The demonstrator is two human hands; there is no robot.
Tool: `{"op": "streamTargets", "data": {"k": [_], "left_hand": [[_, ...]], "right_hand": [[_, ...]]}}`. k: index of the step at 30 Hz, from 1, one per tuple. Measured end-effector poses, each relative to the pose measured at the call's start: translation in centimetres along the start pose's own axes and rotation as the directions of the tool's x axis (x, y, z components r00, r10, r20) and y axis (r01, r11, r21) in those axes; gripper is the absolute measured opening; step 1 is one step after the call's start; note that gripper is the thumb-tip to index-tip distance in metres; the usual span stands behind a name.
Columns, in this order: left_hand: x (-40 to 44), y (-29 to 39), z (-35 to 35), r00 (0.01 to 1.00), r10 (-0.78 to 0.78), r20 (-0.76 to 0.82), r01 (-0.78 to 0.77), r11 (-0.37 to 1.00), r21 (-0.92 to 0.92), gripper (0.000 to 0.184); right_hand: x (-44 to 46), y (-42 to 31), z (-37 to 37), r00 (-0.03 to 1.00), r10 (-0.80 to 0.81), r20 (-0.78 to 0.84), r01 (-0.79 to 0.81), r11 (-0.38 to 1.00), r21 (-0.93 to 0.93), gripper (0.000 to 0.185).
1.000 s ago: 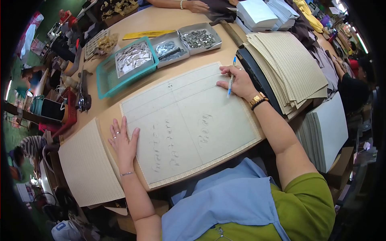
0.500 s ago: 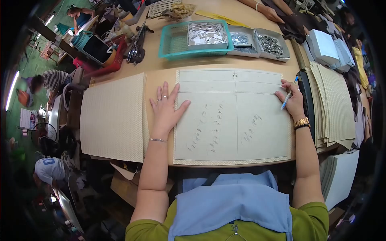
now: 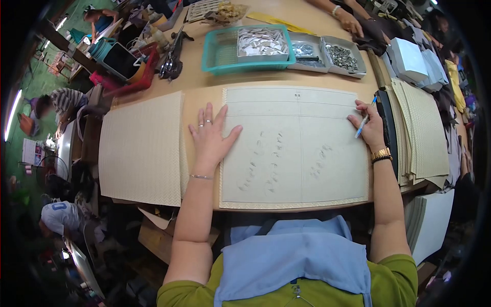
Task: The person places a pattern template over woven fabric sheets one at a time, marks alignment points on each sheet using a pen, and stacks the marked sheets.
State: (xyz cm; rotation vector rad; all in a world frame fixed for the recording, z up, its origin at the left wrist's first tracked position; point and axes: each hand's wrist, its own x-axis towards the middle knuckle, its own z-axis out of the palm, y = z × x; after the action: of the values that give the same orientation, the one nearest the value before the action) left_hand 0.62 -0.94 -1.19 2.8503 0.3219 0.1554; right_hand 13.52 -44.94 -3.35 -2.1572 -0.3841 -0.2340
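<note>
Pale template (image 3: pixel 294 148): bench (image 3: pixel 197 74) front edge, atop woven sheet (image 3: pixel 255 205) | Handling: likely light, stiff; grip side edges | My left hand (image 3: pixel 212 138): fingers apart | My right hand (image 3: pixel 372 125): clamped on pen (image 3: pixel 362 125)

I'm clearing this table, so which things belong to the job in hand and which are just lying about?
Job in hand:
marked sheet
woven sheet beneath it
pen in right hand
probably both woven stacks

Apparently lying about:
teal basket
box of metal pieces
yellow strip
</note>
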Motion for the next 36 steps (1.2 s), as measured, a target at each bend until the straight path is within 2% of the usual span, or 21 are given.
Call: {"op": "streamTargets", "data": {"k": [4, 9, 14, 17, 18, 21, 24, 27, 30, 32, 33, 36], "left_hand": [[0.0, 0.0, -0.1, 1.0, 0.0, 0.004, 0.0, 1.0, -0.027, 0.072], [-0.1, -0.1, -0.1, 1.0, -0.001, -0.004, 0.001, 0.999, -0.043, 0.072], [-0.1, 0.0, -0.1, 1.0, -0.004, 0.003, 0.004, 1.0, -0.002, 0.072], [0.0, -0.4, 0.6, 0.999, 0.013, -0.03, -0.012, 0.999, 0.034, 0.071], [0.1, -0.5, 1.0, 0.999, 0.029, -0.044, -0.028, 0.999, 0.037, 0.071], [0.4, -0.2, 0.2, 0.979, 0.204, 0.031, -0.205, 0.978, 0.03, 0.07], [0.9, -0.4, -0.2, 0.961, 0.214, 0.175, -0.208, 0.977, -0.052, 0.068], [0.4, 0.4, -1.2, 0.959, 0.218, 0.18, -0.214, 0.976, -0.038, 0.073], [-0.2, 1.4, -1.9, 0.962, 0.208, 0.177, -0.218, 0.975, 0.042, 0.082], [-0.2, 1.3, -1.6, 0.964, 0.214, 0.159, -0.221, 0.975, 0.024, 0.087], [-0.2, 1.1, -1.4, 0.966, 0.209, 0.151, -0.214, 0.977, 0.019, 0.089], [-0.2, 0.9, -1.1, 0.967, 0.224, 0.121, -0.23, 0.973, 0.033, 0.088]], "right_hand": [[0.0, -0.6, 0.0, 1.0, 0.006, -0.001, -0.006, 0.999, 0.04, 0.038], [0.0, -1.1, -0.2, 0.999, 0.031, 0.018, -0.031, 0.999, -0.01, 0.038], [-0.1, -1.1, 0.0, 1.0, 0.005, -0.021, -0.005, 1.0, 0.01, 0.037], [-0.1, -1.7, -0.2, 0.999, 0.012, -0.032, -0.016, 0.993, -0.116, 0.038], [-0.1, -1.4, -0.2, 0.994, -0.095, -0.048, 0.085, 0.98, -0.178, 0.04], [-0.3, -1.8, -0.2, 0.989, -0.133, -0.06, 0.11, 0.949, -0.297, 0.045], [-0.4, -2.9, -0.7, 0.991, -0.131, -0.037, 0.111, 0.938, -0.329, 0.043], [-0.4, -3.5, -0.9, 0.99, -0.138, 0.002, 0.131, 0.936, -0.328, 0.039], [1.6, -3.8, -1.5, 0.993, 0.111, 0.029, -0.092, 0.923, -0.372, 0.034], [3.5, -3.6, -0.3, 0.994, 0.016, -0.111, -0.016, 1.0, -0.005, 0.033], [4.4, -3.8, 0.7, 0.984, -0.006, -0.179, 0.04, 0.982, 0.186, 0.034], [6.8, -7.0, 6.1, 0.998, 0.056, -0.029, -0.029, 0.81, 0.586, 0.031]]}}
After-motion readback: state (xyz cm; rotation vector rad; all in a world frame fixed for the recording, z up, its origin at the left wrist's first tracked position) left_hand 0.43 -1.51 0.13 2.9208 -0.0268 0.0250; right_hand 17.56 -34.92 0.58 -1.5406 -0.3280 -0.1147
